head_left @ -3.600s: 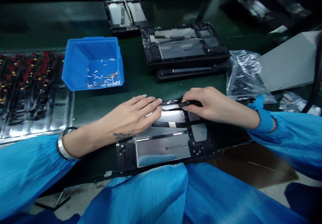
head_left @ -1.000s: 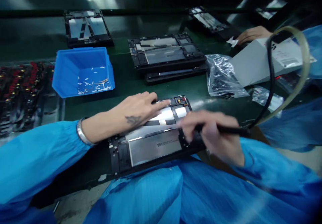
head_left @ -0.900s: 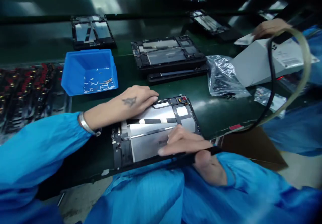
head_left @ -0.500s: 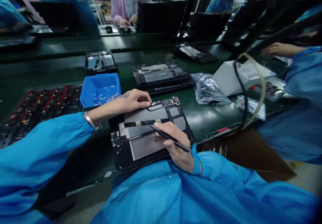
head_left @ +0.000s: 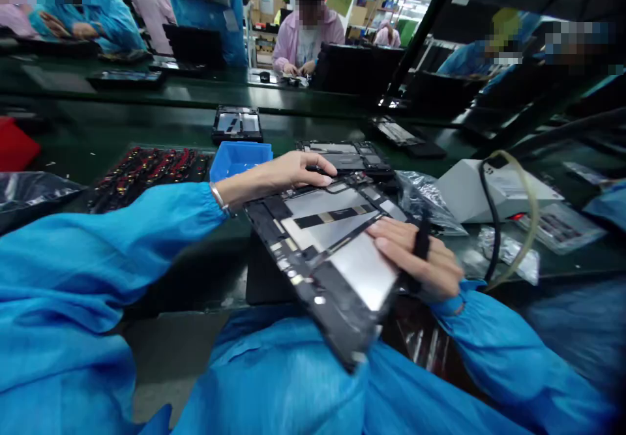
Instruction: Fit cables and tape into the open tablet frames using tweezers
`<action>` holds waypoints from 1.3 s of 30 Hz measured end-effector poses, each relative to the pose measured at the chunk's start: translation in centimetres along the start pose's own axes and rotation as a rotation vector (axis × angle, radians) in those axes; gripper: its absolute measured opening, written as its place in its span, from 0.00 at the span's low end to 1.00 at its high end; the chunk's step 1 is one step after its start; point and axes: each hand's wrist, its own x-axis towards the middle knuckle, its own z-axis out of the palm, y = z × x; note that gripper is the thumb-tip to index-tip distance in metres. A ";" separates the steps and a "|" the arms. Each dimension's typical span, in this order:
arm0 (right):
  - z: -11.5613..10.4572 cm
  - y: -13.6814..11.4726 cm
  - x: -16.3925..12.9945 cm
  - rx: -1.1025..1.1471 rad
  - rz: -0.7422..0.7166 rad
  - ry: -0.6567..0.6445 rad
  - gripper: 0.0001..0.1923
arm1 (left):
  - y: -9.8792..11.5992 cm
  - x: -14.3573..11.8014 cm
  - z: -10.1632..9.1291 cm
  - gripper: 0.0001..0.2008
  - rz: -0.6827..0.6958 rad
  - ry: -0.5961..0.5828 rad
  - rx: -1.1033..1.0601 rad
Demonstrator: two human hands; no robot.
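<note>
An opened tablet (head_left: pixel 352 252) with silvery battery panels and a black strip taped across them is tilted, its near corner raised over my lap. My left hand (head_left: pixel 288 173) grips its far edge, thumb and fingers together. At the right side my right hand (head_left: pixel 423 259) holds the same tablet, fingers lying over the panel; its thumb is hidden. A slim black tool (head_left: pixel 421 239), blurred, sticks up between the right hand's fingers. Below the tablet lies a flat dark panel (head_left: pixel 264 275) on the green bench, partly covered.
Behind my left wrist stands a blue bin (head_left: pixel 239 156), beside rows of red-and-black parts (head_left: pixel 151 171). More opened tablets (head_left: pixel 337 151) are stacked beyond. At right are a plastic bag (head_left: pixel 425 200), a grey-white device (head_left: pixel 479 190) and a looped hose (head_left: pixel 531 226). Co-workers sit across the bench.
The tablet has been lifted and turned, its near corner swinging toward me. My right hand has gone from working with the tool over the panel to holding the right side. The view has shifted.
</note>
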 end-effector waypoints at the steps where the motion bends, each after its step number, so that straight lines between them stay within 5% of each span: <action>1: 0.0 -0.3 0.2 0.012 0.070 0.110 0.14 | -0.2 -0.4 0.4 0.14 0.023 0.013 -0.069; 5: 0.1 -1.1 1.6 -0.034 0.415 0.478 0.05 | -0.3 -3.2 2.0 0.19 0.130 0.020 -0.361; 8: 0.2 -1.0 3.0 0.209 0.612 0.618 0.06 | 0.5 -4.9 2.9 0.16 0.249 0.029 -0.257; 13: 0.1 -1.1 3.4 0.530 0.823 0.462 0.14 | 1.1 -4.9 3.3 0.15 0.275 0.163 -0.050; 21: -0.1 -0.8 3.1 0.683 1.074 0.252 0.20 | -0.9 -3.3 3.7 0.21 0.079 0.205 -0.301; 28: 0.4 -0.7 3.1 0.843 1.211 0.282 0.22 | -2.7 -2.5 3.6 0.19 -0.006 0.198 -0.330; 39: 0.6 -0.6 3.1 0.808 1.242 0.290 0.23 | -2.0 -2.6 3.6 0.20 -0.042 0.205 -0.305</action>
